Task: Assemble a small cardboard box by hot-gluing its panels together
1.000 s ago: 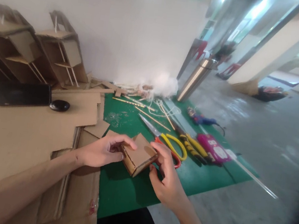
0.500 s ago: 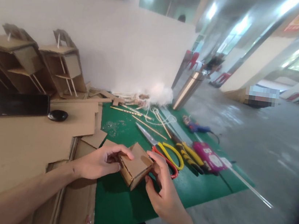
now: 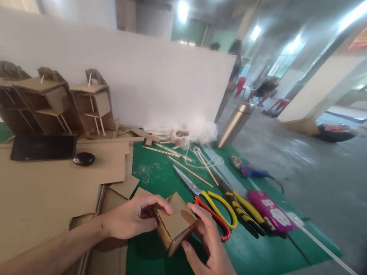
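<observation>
A small cardboard box (image 3: 174, 220) is held between my two hands above the green table top (image 3: 152, 268). My left hand (image 3: 134, 216) grips its left side, with the thumb and fingers bent around the edge. On the opposite side, my right hand (image 3: 205, 244) has its fingertips against the right edge and corner. The underside of the box is hidden. Just beyond it lie scissors (image 3: 209, 201) with yellow and red handles, close to my right fingers. Flat cardboard sheets (image 3: 42, 209) lie under and beside my left forearm.
Cardboard structures (image 3: 53, 102) stand at the back left, before a white panel (image 3: 164, 81). A phone (image 3: 44, 147), a black mouse (image 3: 84, 158), pliers (image 3: 241, 210), a purple device (image 3: 270, 212), a glue gun (image 3: 250, 169), thin sticks (image 3: 192, 171) and a steel flask (image 3: 235, 125) lie or stand around.
The camera view has shifted, so everything appears lower and further right. Both hands keep the same hold on the cardboard box, which looks hardly moved relative to the table.
</observation>
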